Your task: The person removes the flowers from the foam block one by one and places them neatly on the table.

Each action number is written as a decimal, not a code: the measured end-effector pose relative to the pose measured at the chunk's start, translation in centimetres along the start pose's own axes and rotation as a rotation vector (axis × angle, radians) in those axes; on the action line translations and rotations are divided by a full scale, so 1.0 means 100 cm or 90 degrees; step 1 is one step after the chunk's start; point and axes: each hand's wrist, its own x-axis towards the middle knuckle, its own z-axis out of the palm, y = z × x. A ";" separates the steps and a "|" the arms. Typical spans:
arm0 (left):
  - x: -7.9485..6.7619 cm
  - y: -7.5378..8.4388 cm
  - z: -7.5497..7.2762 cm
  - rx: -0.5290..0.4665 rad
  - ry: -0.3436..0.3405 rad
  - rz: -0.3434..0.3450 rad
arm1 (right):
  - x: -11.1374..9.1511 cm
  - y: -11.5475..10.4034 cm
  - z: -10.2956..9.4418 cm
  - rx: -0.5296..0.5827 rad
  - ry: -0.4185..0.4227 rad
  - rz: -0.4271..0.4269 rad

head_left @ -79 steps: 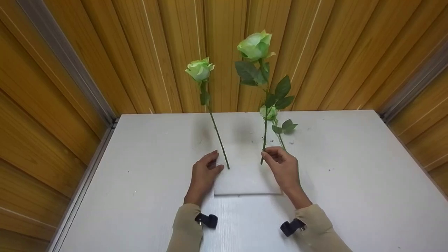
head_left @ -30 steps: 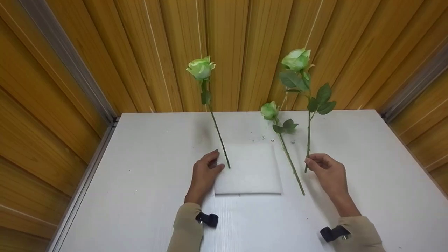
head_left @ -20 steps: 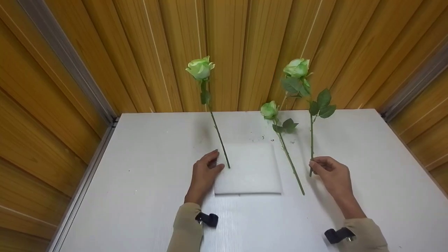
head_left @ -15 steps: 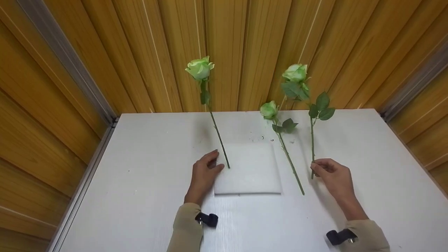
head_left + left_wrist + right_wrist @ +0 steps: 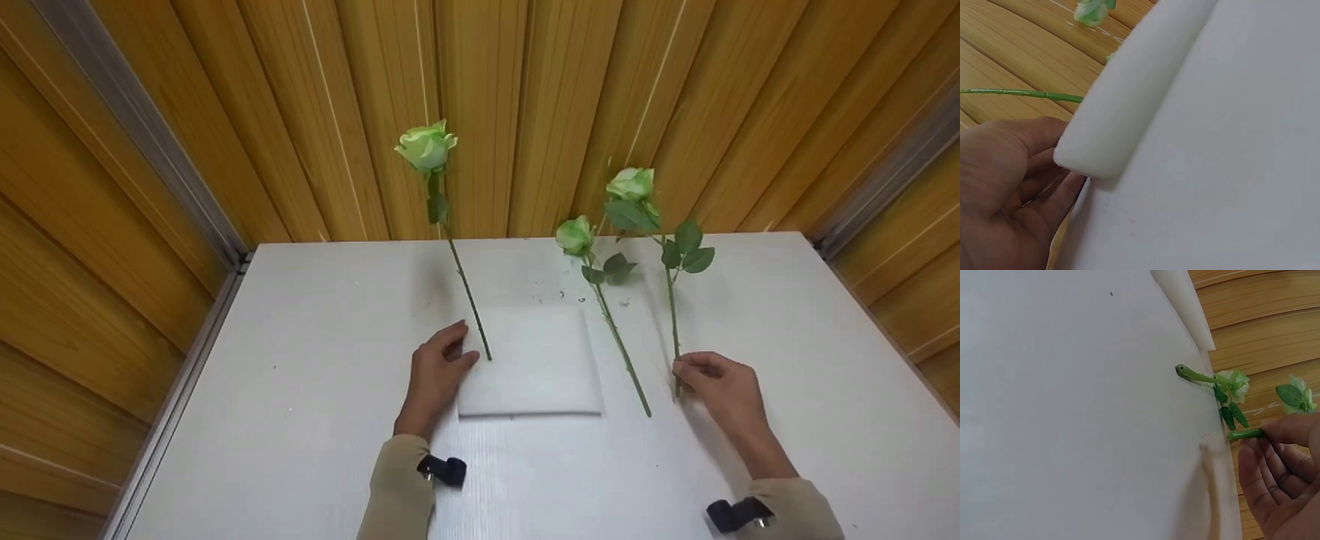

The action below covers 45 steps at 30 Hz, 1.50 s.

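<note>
In the head view, my left hand (image 5: 439,375) holds the left edge of a white foam block (image 5: 540,375), thumb over its top and fingers along its side. A green rose (image 5: 427,146) rises from the foam beside the thumb, leaning slightly left. My right hand (image 5: 727,394) pinches a second rose (image 5: 634,184) low on its stem, between thumb and fingertips. The right wrist view shows its cut stem end (image 5: 1246,433) poking out past the fingers. A third rose (image 5: 576,237) lies on the table between the foam and the right hand.
The white table (image 5: 300,465) has dark specks behind the foam. Wood-look panels (image 5: 480,75) stand behind it and at both sides. A black wrist camera (image 5: 446,471) is strapped over the left sleeve, another camera (image 5: 735,515) over the right.
My right hand has carried its rose rightward from above the foam, then lower and nearer, uncovering the lying rose's stem. The left hand and the standing rose have stayed in place.
</note>
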 end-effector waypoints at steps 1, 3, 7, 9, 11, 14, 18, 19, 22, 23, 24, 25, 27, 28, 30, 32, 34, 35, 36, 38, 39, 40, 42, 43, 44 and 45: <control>0.000 0.000 0.000 0.002 0.000 0.002 | 0.000 0.000 0.000 -0.005 0.001 0.004; 0.000 -0.001 0.000 0.004 0.001 0.004 | -0.001 0.001 0.000 -0.013 -0.001 0.010; 0.000 -0.002 -0.001 0.002 0.002 0.009 | -0.002 0.003 -0.001 -0.019 -0.012 0.017; 0.000 -0.002 0.000 0.001 0.003 0.007 | -0.002 0.004 -0.001 -0.022 -0.018 0.019; 0.000 -0.002 0.000 0.003 0.004 0.003 | -0.003 0.005 0.000 -0.020 -0.024 0.020; 0.000 -0.001 0.000 0.002 0.004 -0.009 | -0.003 0.006 0.000 -0.019 -0.030 0.023; 0.000 -0.001 0.000 -0.002 0.000 -0.017 | -0.003 0.007 0.000 -0.012 -0.033 0.025; 0.000 -0.001 0.000 -0.001 -0.002 -0.017 | -0.003 0.007 0.000 -0.011 -0.033 0.025; 0.000 -0.001 0.000 0.000 -0.006 -0.018 | -0.003 0.007 0.000 -0.012 -0.034 0.025; 0.000 -0.001 0.000 0.000 -0.006 -0.019 | -0.003 0.007 0.000 -0.010 -0.035 0.026; 0.000 -0.001 0.000 0.002 -0.007 -0.019 | -0.002 0.008 0.000 -0.011 -0.036 0.026; 0.000 -0.001 0.000 0.002 -0.005 -0.020 | -0.002 0.008 0.000 -0.012 -0.037 0.026; 0.000 -0.002 0.000 0.000 -0.003 -0.020 | -0.002 0.008 0.000 -0.013 -0.040 0.025; 0.000 -0.002 0.000 0.000 -0.003 -0.020 | -0.002 0.008 0.000 -0.012 -0.041 0.026; 0.000 -0.002 0.000 -0.001 -0.002 -0.020 | -0.002 0.008 0.000 -0.010 -0.045 0.026; 0.000 -0.001 0.000 0.001 0.000 -0.021 | -0.002 0.008 0.000 -0.009 -0.049 0.026; 0.001 -0.001 -0.001 0.003 0.001 -0.021 | -0.002 0.008 0.000 -0.006 -0.052 0.027; 0.001 -0.001 -0.001 0.003 0.001 -0.022 | -0.002 0.008 0.000 -0.007 -0.053 0.027; 0.001 0.000 -0.001 0.006 0.002 -0.022 | -0.002 0.008 0.000 -0.008 -0.053 0.028; 0.001 0.000 0.000 0.008 0.002 -0.022 | -0.003 0.008 0.000 -0.013 -0.055 0.030; 0.001 0.000 0.000 0.008 0.001 -0.023 | -0.003 0.008 0.000 -0.016 -0.056 0.030; 0.001 0.000 0.000 0.008 0.001 -0.024 | -0.003 0.009 0.000 -0.020 -0.058 0.031; 0.001 0.001 0.000 0.009 0.001 -0.025 | -0.004 0.009 0.000 -0.028 -0.061 0.030; 0.001 0.001 0.000 0.009 0.001 -0.026 | -0.004 0.009 0.000 -0.031 -0.062 0.029; 0.001 0.000 0.000 0.008 0.002 -0.025 | -0.004 0.009 0.000 -0.034 -0.064 0.028; 0.001 0.000 0.001 0.006 0.001 -0.025 | -0.004 0.009 0.000 -0.037 -0.065 0.028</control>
